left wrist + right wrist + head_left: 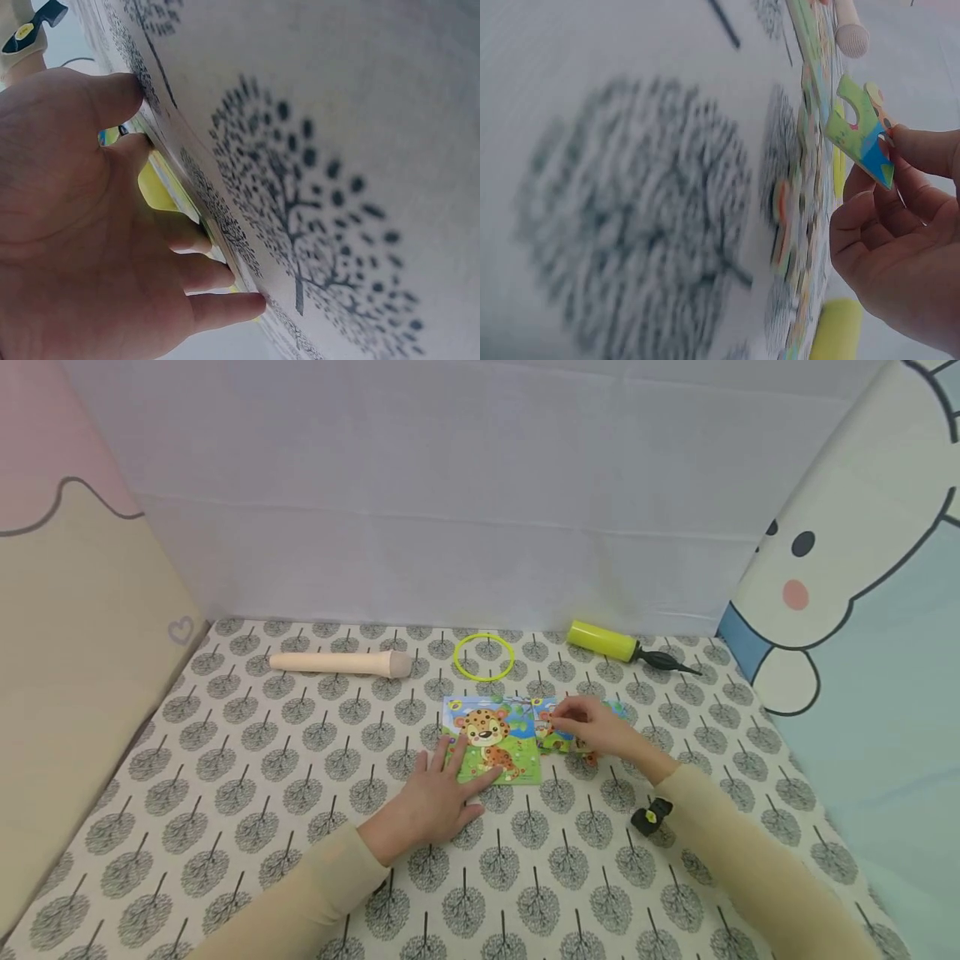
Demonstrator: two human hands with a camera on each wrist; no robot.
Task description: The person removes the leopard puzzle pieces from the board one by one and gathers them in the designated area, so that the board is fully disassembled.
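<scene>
So, biggest first: everything is laid out on a tree-print worktop (262, 760), with the leopard picture board (519, 745) taken as the clock centre. At 10 o'clock, well apart from it, a pale microphone-shaped stick (333, 663) is lying on its side, rounded head pointed towards 3. At 2 o'clock a yellow hand pump (603, 642) can be seen, also lying down, black nozzle aimed roughly at 4. The board itself is flat, with a spotted cartoon leopard on green grass.

At about 7–8 o'clock, the left hand (438, 797) is spread pretty wide, fingers straight and laid over the board's lower-left part; nothing is gripped by it. Over at 3 o'clock the right hand (588, 724) is mostly closed, fingers bent, thumb and fingertip brought together in a pinch.

Underneath it, just beside the board, colourful puzzle pieces (553, 744) are spread, partly hidden by that hand. A thin yellow-green ring (483, 679) is placed at 12 o'clock. Smallest of all, a green-and-blue piece (859, 139) with a curved notch is held tilted in the right hand's pinch.
</scene>
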